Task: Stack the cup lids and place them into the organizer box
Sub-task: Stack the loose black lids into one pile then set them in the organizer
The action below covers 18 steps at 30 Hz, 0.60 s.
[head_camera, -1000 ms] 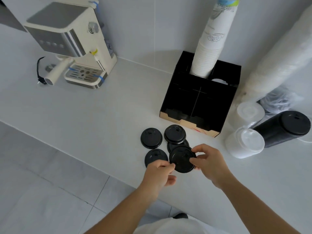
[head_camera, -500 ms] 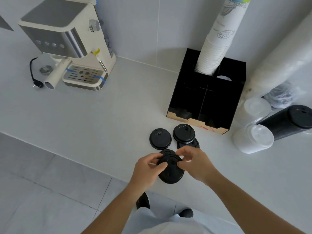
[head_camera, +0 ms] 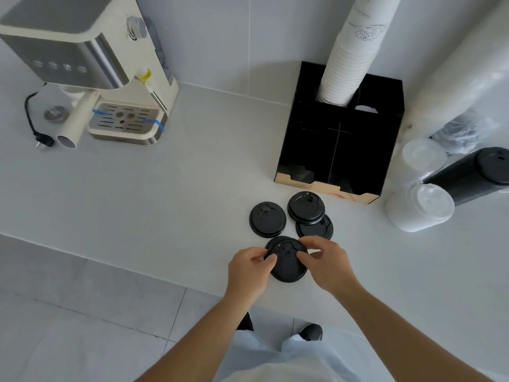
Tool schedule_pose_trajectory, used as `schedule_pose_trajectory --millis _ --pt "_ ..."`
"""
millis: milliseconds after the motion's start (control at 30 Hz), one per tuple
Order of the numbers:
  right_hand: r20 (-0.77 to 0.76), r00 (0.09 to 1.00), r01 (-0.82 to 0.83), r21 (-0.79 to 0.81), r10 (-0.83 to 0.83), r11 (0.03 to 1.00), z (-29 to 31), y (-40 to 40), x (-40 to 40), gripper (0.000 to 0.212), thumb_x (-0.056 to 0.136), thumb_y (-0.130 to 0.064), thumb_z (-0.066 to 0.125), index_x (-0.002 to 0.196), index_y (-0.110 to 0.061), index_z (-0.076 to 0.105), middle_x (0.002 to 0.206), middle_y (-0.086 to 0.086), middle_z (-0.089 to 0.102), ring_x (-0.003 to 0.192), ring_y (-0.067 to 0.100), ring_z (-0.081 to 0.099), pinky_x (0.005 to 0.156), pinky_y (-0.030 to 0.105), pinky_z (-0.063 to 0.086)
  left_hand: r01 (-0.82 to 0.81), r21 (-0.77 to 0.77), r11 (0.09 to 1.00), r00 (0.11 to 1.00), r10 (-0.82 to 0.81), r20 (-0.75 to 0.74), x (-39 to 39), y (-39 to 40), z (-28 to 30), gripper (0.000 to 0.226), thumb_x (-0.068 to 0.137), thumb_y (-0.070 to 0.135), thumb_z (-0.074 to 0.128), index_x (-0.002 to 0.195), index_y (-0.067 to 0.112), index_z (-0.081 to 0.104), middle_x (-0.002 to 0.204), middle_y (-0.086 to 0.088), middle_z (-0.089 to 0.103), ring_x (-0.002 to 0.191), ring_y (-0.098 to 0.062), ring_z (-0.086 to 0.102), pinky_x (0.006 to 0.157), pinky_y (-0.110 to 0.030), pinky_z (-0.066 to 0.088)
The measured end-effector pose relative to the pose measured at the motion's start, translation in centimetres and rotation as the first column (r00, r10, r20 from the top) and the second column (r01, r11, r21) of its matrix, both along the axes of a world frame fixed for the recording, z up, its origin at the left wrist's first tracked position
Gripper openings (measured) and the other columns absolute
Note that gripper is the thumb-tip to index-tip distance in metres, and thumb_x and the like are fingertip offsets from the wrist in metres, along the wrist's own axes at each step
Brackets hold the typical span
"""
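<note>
Black cup lids lie on the white counter near its front edge. My left hand (head_camera: 249,267) and my right hand (head_camera: 323,261) both pinch the nearest lid (head_camera: 287,267), which sits on top of another lid whose rim shows just behind it. Three more lids lie beyond: one alone on the left (head_camera: 267,219), and one (head_camera: 306,207) overlapping another (head_camera: 316,228) on the right. The black organizer box (head_camera: 305,150) stands behind them, divided into compartments, with a tall stack of white paper cups (head_camera: 351,59) in a rear compartment.
A cream espresso machine (head_camera: 91,59) stands at the back left with a plug and cord beside it. Right of the box lie wrapped sleeves of white lids (head_camera: 420,208), a sleeve of black lids (head_camera: 473,175) and a long wrapped stack of cups (head_camera: 462,70). Floor tiles lie below the counter edge.
Both hands carried the held lid toward the front-left and set it over the lid lying there. The camera also shifted, so the box and machine sit differently in view.
</note>
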State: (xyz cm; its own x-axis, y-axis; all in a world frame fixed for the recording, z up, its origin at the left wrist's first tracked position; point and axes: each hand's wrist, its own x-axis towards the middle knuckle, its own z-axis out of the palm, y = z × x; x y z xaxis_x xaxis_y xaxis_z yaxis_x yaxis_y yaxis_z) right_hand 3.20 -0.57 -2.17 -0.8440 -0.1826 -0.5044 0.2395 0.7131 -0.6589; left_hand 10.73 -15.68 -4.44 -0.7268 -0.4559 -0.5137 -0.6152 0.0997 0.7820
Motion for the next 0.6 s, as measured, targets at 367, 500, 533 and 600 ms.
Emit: schedule_pose_trajectory --millis 367,500,533,600 --pt "-0.036 0.999 0.037 0.057 -0.035 0.998 -1.3 -1.2 0.1 0.030 0.094 -0.015 0.060 0.121 -0.022 0.072 0.093 -0.004 0.071 0.069 0.004 0.060 0.062 0.018 0.047 0.079 -0.021 0.997 0.996 -0.078 0.052 -1.4 -0.5 -0.6 0.013 0.085 0.022 0.063 0.072 0.019 0.064 0.069 0.002 0.068 0.075 -0.019 0.065 0.073 -0.031 0.052" --pt "-0.029 0.998 0.054 0.064 -0.052 0.996 -1.5 -1.3 0.2 0.032 0.095 -0.014 0.059 0.124 -0.021 0.071 0.102 0.000 0.073 0.079 0.014 0.062 0.069 0.024 0.050 0.094 0.011 0.996 0.992 -0.094 0.078 -1.3 -0.5 -0.4 0.012 0.083 0.017 0.064 0.073 0.021 0.066 0.067 0.011 0.065 0.078 -0.018 0.067 0.076 -0.030 0.053" --pt "-0.026 0.998 0.055 0.061 -0.054 0.997 -1.7 -1.2 0.3 0.032 0.094 -0.014 0.059 0.123 -0.022 0.071 0.105 0.000 0.073 0.083 0.016 0.063 0.068 0.022 0.049 0.086 0.024 0.996 0.993 -0.087 0.078 -1.2 -0.5 -0.4 0.015 0.083 0.016 0.064 0.071 0.024 0.066 0.067 0.014 0.065 0.078 -0.016 0.067 0.076 -0.029 0.053" --pt "-0.020 0.997 0.069 0.055 -0.068 0.996 -1.8 -1.1 0.4 0.031 0.094 -0.014 0.060 0.122 -0.022 0.072 0.106 0.000 0.074 0.090 0.017 0.065 0.068 0.020 0.049 0.062 0.056 0.997 0.996 -0.065 0.068 -1.0 -0.3 -0.2 0.020 0.083 0.012 0.064 0.072 0.028 0.065 0.068 0.018 0.064 0.073 -0.008 0.065 0.073 -0.022 0.052"
